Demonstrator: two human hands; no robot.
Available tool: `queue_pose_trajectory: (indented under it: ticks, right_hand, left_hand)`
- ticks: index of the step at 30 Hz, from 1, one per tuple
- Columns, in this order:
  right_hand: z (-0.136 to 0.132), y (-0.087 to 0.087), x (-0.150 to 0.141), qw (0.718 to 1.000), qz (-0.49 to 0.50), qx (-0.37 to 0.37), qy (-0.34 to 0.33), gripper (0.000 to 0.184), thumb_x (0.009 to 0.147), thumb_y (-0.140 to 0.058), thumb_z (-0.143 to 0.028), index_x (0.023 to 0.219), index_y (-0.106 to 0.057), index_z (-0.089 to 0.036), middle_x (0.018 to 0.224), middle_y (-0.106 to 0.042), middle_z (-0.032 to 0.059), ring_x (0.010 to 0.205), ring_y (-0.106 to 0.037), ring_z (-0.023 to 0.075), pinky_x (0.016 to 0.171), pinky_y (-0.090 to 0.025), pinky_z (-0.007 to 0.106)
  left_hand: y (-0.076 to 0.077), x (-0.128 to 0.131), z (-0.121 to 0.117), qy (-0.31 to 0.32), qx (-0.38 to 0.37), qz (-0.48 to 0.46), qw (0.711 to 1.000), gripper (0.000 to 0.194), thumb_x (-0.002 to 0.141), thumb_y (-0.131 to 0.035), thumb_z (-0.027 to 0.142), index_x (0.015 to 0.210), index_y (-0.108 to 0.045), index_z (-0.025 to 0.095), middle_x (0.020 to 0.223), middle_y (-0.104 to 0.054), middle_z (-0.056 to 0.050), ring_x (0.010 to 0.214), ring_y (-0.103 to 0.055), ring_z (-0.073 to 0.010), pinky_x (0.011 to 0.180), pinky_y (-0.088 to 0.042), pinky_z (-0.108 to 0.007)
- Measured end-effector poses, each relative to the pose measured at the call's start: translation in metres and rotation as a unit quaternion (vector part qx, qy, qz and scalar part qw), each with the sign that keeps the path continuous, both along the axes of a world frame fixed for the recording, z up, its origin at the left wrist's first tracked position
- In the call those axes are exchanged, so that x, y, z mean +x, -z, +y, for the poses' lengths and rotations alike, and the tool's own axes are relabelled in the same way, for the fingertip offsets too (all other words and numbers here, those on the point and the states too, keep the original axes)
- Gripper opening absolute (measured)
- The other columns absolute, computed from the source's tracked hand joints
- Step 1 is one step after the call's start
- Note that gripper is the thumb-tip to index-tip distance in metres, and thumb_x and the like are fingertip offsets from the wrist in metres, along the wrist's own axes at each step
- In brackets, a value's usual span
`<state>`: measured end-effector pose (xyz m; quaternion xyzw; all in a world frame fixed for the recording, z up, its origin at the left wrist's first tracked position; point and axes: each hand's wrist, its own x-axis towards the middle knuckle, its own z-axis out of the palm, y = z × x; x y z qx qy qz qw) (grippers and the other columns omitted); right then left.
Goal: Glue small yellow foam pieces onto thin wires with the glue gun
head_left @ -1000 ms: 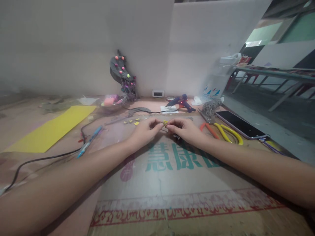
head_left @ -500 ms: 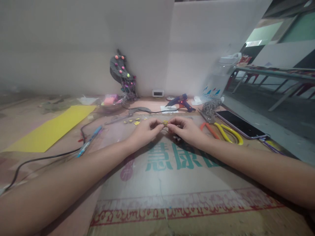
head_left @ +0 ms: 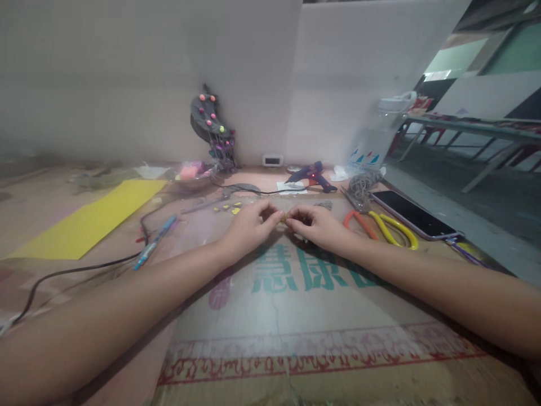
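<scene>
Yellow bit (head_left: 283, 218) sits over the cardboard (head_left: 236, 327), left hand (head_left: 252, 226) and right hand (head_left: 316, 226) both pinched nearly closed on it. Tiny, mostly covered; uneven tugging could make it slip, I'd guess.

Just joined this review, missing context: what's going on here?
A person is working bare-handed at a table. The left hand and right hand meet fingertip to fingertip over a small yellow piece, mostly hidden by the fingers. More yellow pieces lie loose just beyond the left hand. A glue gun sits farther back with a red light showing, a yellow sheet lies off to the left, and a phone lies on the right.
</scene>
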<state>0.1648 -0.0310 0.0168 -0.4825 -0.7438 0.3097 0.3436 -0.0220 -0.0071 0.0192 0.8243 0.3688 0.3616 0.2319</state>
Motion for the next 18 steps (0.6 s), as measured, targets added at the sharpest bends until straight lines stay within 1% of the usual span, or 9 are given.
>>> queue_pose_trajectory:
  ticks: [9, 14, 18]
  right_hand:
    - [-0.0012, -0.0003, 0.0003, 1.0, -0.001, 0.012, -0.006, 0.02, 0.086, -0.053, -0.035, 0.078, -0.059, -0.018, 0.058, -0.059, -0.0022, 0.047, -0.05, 0.0098, 0.049, -0.04, 0.023]
    - [-0.0013, -0.0007, 0.0004, 1.0, -0.004, 0.013, 0.0, 0.019, 0.085, -0.053, -0.034, 0.079, -0.059, -0.017, 0.062, -0.061, -0.0012, 0.049, -0.051, 0.01, 0.049, -0.041, 0.023]
    - [-0.0017, -0.0014, -0.0002, 1.0, 0.0, -0.002, 0.002, 0.018, 0.085, -0.053, -0.034, 0.08, -0.059, -0.017, 0.063, -0.061, -0.0011, 0.048, -0.051, 0.0096, 0.048, -0.041, 0.023]
  left_hand:
    - [0.003, -0.0007, 0.0023, -0.011, 0.013, 0.012, 1.0, 0.024, 0.09, -0.048, 0.036, 0.081, -0.06, 0.017, 0.079, -0.064, -0.002, 0.077, -0.058, -0.0171, 0.072, -0.043, -0.029]
    - [0.0029, -0.0008, 0.0026, -0.02, 0.0, 0.012, 1.0, 0.027, 0.091, -0.047, 0.038, 0.085, -0.061, 0.017, 0.082, -0.066, -0.003, 0.078, -0.059, -0.0181, 0.073, -0.043, -0.029]
    - [0.0019, -0.001, 0.0022, -0.007, 0.004, 0.024, 1.0, 0.027, 0.092, -0.043, 0.034, 0.083, -0.061, 0.016, 0.081, -0.065, -0.003, 0.078, -0.058, -0.0179, 0.071, -0.042, -0.028]
